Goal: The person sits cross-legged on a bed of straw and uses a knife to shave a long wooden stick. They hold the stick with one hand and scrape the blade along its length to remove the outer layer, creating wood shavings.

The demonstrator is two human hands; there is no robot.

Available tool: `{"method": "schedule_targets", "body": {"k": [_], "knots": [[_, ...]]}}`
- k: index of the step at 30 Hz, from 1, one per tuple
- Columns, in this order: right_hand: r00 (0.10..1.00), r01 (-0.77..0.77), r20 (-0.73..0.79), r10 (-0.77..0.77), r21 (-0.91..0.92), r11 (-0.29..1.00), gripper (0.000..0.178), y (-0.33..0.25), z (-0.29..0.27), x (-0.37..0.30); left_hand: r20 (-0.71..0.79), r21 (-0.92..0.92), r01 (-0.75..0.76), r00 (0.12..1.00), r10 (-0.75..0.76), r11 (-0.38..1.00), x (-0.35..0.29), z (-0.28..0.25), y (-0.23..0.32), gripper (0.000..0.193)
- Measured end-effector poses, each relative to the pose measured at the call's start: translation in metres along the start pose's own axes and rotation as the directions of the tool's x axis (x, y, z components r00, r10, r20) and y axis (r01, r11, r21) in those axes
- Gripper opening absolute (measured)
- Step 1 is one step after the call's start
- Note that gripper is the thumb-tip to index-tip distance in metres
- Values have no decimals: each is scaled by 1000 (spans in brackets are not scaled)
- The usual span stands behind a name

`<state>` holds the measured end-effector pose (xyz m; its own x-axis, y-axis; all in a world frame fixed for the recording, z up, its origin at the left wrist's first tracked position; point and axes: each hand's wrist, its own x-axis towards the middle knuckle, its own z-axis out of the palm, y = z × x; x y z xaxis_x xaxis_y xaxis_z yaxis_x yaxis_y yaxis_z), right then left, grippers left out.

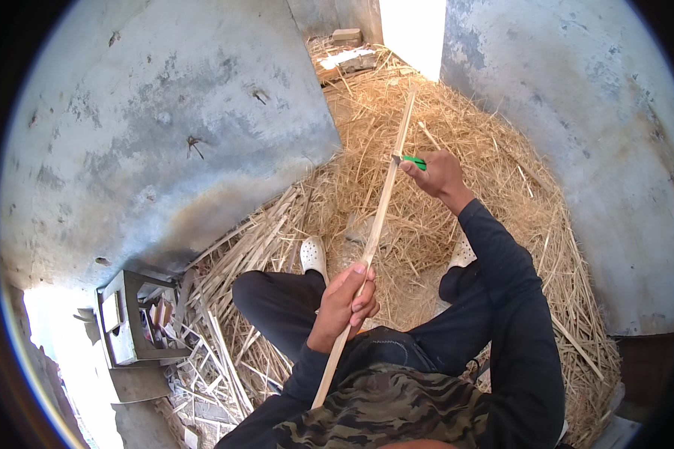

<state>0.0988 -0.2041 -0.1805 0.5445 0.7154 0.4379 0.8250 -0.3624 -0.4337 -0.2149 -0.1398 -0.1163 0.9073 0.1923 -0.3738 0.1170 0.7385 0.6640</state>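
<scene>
A long, pale wooden strip, perhaps split bamboo, runs slantwise from my lap up toward the doorway. My left hand is closed around its lower part, just above my lap. Farther up, my right hand grips a knife with a green handle. The knife's short dark blade lies against the strip's upper part. Most of the handle is hidden inside my right fist.
Thin shavings cover the floor ahead and to the right. Split strips lie piled at the left, beside a small wooden box frame. Worn plastered walls stand on both sides of a bright doorway. My white clogs rest among the shavings.
</scene>
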Motion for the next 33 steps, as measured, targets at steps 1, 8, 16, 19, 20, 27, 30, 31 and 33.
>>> {"method": "schedule_targets", "body": {"k": [1, 8, 16, 19, 20, 27, 30, 31, 33], "knots": [[1000, 24, -19, -25, -11, 1000, 77, 3, 0, 4, 3, 5, 0, 1000, 0, 1000, 0, 0, 1, 26], [974, -212, -106, 198, -140, 967, 79, 69, -18, 30, 30, 116, 64, 997, -68, 991, -25, 13, -6, 27], [900, -409, -225, 373, -144, 901, 86, 119, -31, 50, 86, 222, 122, 986, -144, 967, -36, 8, -8, 28], [728, -605, -387, 566, 28, 796, 84, 209, -52, 20, 161, 372, 229, 938, -305, 900, -66, 9, -13, 27], [743, -596, -323, 586, 79, 799, 83, 195, -43, 24, 123, 356, 250, 943, -311, 900, -79, 14, -11, 27], [992, -118, -39, 119, 34, 992, 73, -1, -39, 7, 12, 255, -61, 998, 60, 965, -5, -14, 6, 30], [993, 68, 90, -78, 106, 992, 69, -58, -37, -28, 28, 271, -106, 994, 102, 957, 9, -2, 27, 30], [990, 111, 69, -121, 126, 986, 69, -67, -33, -33, 37, 269, -123, 992, 118, 955, 11, 1, 31, 30], [981, 186, 27, -193, 162, 969, 69, -76, -22, -40, 39, 294, -130, 991, 124, 947, 12, 6, 34, 29]]}}
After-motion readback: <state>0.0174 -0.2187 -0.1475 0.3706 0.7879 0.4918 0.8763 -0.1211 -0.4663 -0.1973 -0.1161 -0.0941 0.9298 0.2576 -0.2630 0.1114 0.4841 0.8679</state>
